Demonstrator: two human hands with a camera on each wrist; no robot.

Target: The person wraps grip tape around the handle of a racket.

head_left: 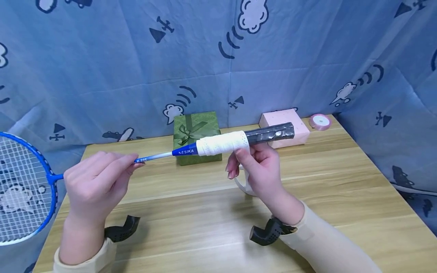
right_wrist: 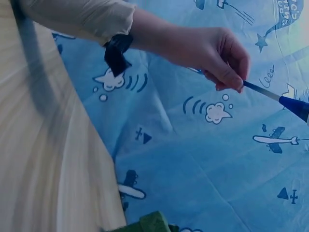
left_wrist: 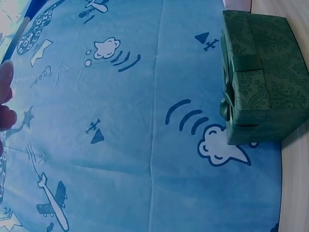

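Observation:
A blue-and-white badminton racket (head_left: pixel 155 156) is held up over the table, its strung head at the far left. My left hand (head_left: pixel 99 182) pinches the shaft; in the right wrist view that left hand (right_wrist: pixel 217 58) grips it behind the blue cone (right_wrist: pixel 293 107). White grip tape (head_left: pixel 222 144) wraps the front part of the handle, and the black end (head_left: pixel 271 132) is bare of it. Below the handle, my right hand (head_left: pixel 261 167) pinches the tape between thumb and fingers. A curved white band (head_left: pixel 240 185) shows under those fingers, partly hidden.
A green gift box (head_left: pixel 198 129) with a bow stands at the table's back, partly behind the handle. Right of it are a pink box (head_left: pixel 286 117) and a pink-edged ribbon roll (head_left: pixel 320 121). Patterned blue cloth (head_left: pixel 205 49) hangs behind the wooden table (head_left: pixel 191 227).

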